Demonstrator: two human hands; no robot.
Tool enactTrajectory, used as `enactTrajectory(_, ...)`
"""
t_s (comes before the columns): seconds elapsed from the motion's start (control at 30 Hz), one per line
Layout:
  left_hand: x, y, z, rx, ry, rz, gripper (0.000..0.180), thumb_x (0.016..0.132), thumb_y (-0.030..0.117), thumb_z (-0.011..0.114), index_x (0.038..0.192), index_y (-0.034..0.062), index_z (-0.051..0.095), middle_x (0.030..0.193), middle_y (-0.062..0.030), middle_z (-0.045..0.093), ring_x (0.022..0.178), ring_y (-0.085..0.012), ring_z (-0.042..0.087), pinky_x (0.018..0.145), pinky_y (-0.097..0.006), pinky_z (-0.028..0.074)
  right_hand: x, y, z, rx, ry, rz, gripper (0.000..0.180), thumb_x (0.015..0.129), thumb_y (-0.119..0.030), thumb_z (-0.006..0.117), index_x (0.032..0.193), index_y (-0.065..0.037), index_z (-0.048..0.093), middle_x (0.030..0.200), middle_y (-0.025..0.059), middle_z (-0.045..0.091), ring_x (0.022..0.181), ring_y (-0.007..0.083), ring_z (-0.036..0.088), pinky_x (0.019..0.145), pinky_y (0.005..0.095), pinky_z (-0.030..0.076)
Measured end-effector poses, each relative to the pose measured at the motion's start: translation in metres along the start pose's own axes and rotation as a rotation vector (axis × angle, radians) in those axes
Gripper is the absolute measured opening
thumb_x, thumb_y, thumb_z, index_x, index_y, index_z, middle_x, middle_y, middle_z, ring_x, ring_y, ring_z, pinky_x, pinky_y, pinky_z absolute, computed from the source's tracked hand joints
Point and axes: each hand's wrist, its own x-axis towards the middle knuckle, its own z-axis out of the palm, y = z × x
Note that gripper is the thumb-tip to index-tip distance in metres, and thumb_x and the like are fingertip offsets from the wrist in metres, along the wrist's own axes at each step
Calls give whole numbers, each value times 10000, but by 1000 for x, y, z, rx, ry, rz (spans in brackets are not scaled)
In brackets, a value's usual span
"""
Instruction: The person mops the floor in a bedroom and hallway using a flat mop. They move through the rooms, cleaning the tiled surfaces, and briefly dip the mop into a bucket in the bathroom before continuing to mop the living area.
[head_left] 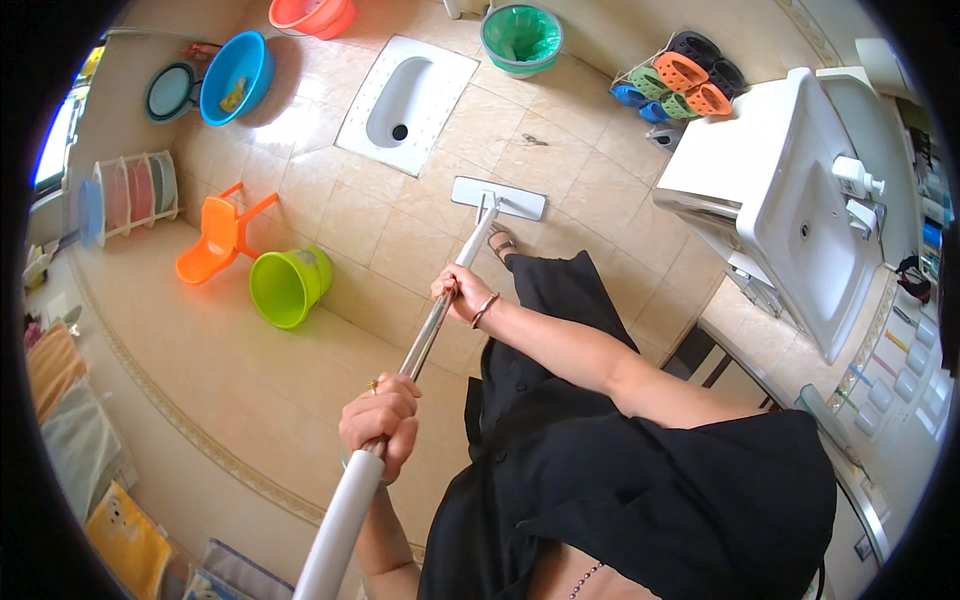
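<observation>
A flat mop [515,201] lies with its rectangular pad on the tiled floor, and its silver and white pole slants up toward me. My left hand [380,425] is wrapped round the upper pole, just below the thick white grip section [340,525]. Farther down, my right hand [460,292] holds the same pole, fingers closed. A small dark patch of debris [534,140] is on the floor beyond the mop head. My sandalled foot [502,243] stands close behind the pad.
Ahead is a white squat toilet [440,80], with a green-lined bin [522,40] beside it. An orange chair [225,240], lime bucket [290,287] and blue basin [237,78] stand left. Clogs [685,72] and a white sink [815,230] are at right.
</observation>
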Motion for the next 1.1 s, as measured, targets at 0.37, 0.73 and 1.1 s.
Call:
enactTrajectory(0.37, 92, -30, -13, -108, -234, 94, 308, 679, -126, 611, 583, 46, 373, 577, -74, 436, 558, -263, 479, 663, -363, 455, 24, -75, 42, 66, -174, -141, 285, 919, -128, 564, 654, -103, 462, 578, -19, 431, 571, 108, 439, 615, 255, 426)
enactTrajectory(0.73, 98, -38, -65, -52, -485, 155, 298, 707, -122, 570, 582, 66, 376, 585, -64, 455, 533, -250, 472, 659, -358, 475, 43, -53, 39, -32, -250, -225, 260, 927, -138, 562, 686, -119, 465, 615, -32, 458, 597, 91, 466, 646, 251, 418)
enactTrajectory(1.1, 87, -65, -209, -146, -499, 124, 295, 708, -138, 605, 605, 48, 402, 605, -64, 466, 578, -252, 489, 713, -351, 477, 140, 33, 66, 138, 131, -468, 116, 878, -58, 559, 790, -38, 487, 684, 93, 530, 621, 233, 570, 677, 452, 559)
